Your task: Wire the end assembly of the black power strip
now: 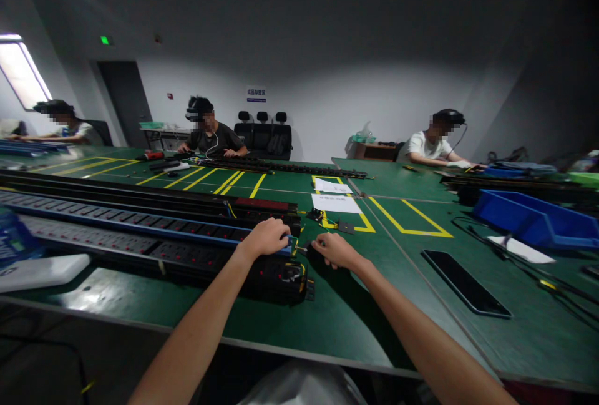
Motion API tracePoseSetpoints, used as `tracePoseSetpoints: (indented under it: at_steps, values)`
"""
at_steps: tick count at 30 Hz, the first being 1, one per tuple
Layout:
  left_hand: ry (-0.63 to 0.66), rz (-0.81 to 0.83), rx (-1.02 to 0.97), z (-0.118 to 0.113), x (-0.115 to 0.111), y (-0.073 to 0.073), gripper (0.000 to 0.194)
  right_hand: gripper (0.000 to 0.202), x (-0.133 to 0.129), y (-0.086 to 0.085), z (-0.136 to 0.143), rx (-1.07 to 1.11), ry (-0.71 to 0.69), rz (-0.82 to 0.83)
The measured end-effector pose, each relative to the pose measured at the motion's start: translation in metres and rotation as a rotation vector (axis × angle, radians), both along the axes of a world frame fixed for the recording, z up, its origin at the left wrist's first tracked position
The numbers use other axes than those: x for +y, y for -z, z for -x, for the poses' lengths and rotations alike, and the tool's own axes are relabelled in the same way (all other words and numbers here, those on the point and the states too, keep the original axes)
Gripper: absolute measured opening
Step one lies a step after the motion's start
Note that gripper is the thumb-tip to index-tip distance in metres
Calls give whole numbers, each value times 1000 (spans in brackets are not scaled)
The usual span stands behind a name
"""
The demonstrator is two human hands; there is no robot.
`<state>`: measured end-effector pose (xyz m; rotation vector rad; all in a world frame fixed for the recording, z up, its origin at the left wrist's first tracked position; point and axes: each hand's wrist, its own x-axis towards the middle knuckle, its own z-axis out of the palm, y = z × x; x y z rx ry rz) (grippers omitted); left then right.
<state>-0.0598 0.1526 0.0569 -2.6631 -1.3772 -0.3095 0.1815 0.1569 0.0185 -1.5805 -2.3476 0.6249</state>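
Note:
A long blue power strip [206, 230] with a row of dark sockets lies across the table, its right end showing yellow-green wire. My left hand [266, 238] is closed over that end. My right hand [336, 250] is closed just beyond it, pinching what looks like a screwdriver [302, 249]; its thin metal shaft points at the strip's end, and most of the handle is hidden. In front lies a black power strip [196, 254], with exposed wires at its right end. Behind the hands, small black end pieces [345, 226] lie on the table with a wire.
To the right are a dark phone [465, 283], black cables [561, 289] and a blue bin [538, 218]. Paper sheets [336, 203] lie behind my hands. A white object [44, 272] sits at left. Several people work across the green table [374, 324].

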Motion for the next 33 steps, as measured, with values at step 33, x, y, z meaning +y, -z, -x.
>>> tracePoseSetpoints:
  at_steps: [33]
  values:
    - [-11,26,15,-1,0,-1,26,33,-1,-1,0,-9,-4,-9]
